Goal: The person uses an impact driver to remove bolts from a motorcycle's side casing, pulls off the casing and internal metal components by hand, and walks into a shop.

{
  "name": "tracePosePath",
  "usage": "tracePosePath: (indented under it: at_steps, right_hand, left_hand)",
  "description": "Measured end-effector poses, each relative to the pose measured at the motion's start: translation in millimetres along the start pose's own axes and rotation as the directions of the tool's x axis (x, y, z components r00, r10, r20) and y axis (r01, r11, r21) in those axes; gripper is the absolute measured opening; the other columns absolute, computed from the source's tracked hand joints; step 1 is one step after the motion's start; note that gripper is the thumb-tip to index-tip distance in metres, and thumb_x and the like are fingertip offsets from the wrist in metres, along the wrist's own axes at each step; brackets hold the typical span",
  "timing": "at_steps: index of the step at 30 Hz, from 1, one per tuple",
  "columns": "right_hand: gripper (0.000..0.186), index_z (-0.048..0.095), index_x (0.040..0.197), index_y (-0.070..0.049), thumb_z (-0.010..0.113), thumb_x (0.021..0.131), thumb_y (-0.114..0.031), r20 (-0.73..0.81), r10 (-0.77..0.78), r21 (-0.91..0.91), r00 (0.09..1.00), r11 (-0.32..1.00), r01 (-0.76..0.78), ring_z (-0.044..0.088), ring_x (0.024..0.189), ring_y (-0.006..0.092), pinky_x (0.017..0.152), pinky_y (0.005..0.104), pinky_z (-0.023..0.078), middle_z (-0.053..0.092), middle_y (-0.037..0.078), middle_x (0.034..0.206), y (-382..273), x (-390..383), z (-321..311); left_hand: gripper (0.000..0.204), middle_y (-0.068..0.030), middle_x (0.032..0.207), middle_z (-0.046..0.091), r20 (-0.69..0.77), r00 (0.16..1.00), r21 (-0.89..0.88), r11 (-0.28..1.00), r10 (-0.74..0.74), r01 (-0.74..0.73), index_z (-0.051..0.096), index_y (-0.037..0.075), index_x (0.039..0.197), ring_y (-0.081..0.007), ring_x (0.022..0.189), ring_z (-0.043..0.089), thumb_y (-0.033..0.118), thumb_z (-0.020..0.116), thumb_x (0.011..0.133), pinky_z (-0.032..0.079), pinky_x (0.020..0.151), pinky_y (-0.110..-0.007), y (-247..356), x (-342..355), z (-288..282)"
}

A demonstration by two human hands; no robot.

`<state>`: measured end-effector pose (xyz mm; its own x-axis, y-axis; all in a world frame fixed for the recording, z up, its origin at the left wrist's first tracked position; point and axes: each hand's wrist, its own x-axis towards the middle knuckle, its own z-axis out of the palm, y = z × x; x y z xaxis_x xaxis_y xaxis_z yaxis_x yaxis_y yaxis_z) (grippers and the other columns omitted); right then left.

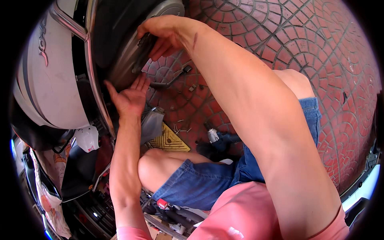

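Observation:
A grey plastic cover (129, 54) is low on the side of a white and black scooter (56, 80). My right hand (166, 37) is at its upper outer edge, thumb on one side and fingers on the other, with the dark edge between them. At the cover's lower end is my left hand (130, 98), palm up. Its thumb and fingers are spread, and the fingertips come close to the cover or touch it. How firmly it bears on the cover cannot be seen.
Several screws (179, 129) lie beside a yellow ribbed block (170, 139) on the red patterned paving (256, 36). A cordless power tool (218, 138) rests by my knees. A dark rod-like part (170, 82) sticks out beneath the cover. Tools and parts crowd the lower left.

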<state>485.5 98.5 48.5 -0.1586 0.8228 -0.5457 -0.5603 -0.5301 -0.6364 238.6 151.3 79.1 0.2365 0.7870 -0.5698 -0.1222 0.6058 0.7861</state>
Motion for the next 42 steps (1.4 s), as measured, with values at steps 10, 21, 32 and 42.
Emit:
tracePosePath:
  at_steps: [10, 21, 32, 42]
  right_hand:
    - [0.061, 0.064, 0.134, -0.007, 0.061, 0.091, -0.049, 0.045, -0.051, -0.107, 0.998, 0.993, 0.055, 0.072, 0.11, 0.0369, 0.109, 0.0485, 0.041, 0.072, 0.021, 0.125, 2.6, 1.4, -1.1]
    - [0.043, 0.075, 0.123, -0.011, 0.065, 0.089, -0.036, 0.045, 0.488, -0.986, 0.871, 0.162, -0.04, 0.071, 0.115, 0.024, 0.093, 0.0433, 0.057, 0.075, 0.012, 0.121, 159.6, -15.1, 15.2]
    - [0.038, 0.077, 0.11, -0.003, 0.061, 0.093, -0.034, -0.055, 0.192, -0.99, 0.98, -0.136, -0.029, 0.073, 0.108, 0.0346, 0.094, 0.0435, 0.057, 0.075, 0.021, 0.11, 248.4, -101.3, 13.7]
    - [0.03, 0.071, 0.094, 0.001, 0.068, 0.087, -0.028, 0.044, -0.214, -0.98, 0.976, 0.18, 0.083, 0.073, 0.082, 0.0368, 0.077, 0.0455, 0.056, 0.073, 0.02, 0.081, 209.3, -42.1, 8.7]
  left_hand:
    - [0.116, -0.0334, 0.155, 0.035, -0.004, 0.999, 0.13, 0.991, 0.045, -0.044, 0.022, 0.0, 0.159, -0.0423, 0.145, 0.039, 0.082, 0.059, 0.085, 0.031, 0.121, -0.055, -1.5, 12.4, -4.0]
    - [0.112, -0.0303, 0.139, 0.052, 0.031, 0.994, 0.208, 0.973, 0.101, -0.105, 0.027, 0.009, 0.158, -0.0365, 0.123, 0.061, 0.078, 0.07, 0.082, 0.051, 0.101, -0.047, -4.4, 19.6, -9.8]
    - [0.119, -0.0273, 0.137, 0.06, 0.004, 0.998, 0.348, 0.935, 0.065, -0.063, 0.009, 0.017, 0.166, -0.0334, 0.122, 0.064, 0.088, 0.056, 0.082, 0.049, 0.097, -0.045, -0.9, 17.5, -12.9]
    - [0.097, -0.023, 0.131, 0.064, -0.037, 0.985, 0.436, 0.89, 0.167, -0.135, 0.029, 0.018, 0.16, -0.0304, 0.113, 0.066, 0.08, 0.053, 0.09, 0.05, 0.094, -0.05, -15.6, 18.0, -35.3]
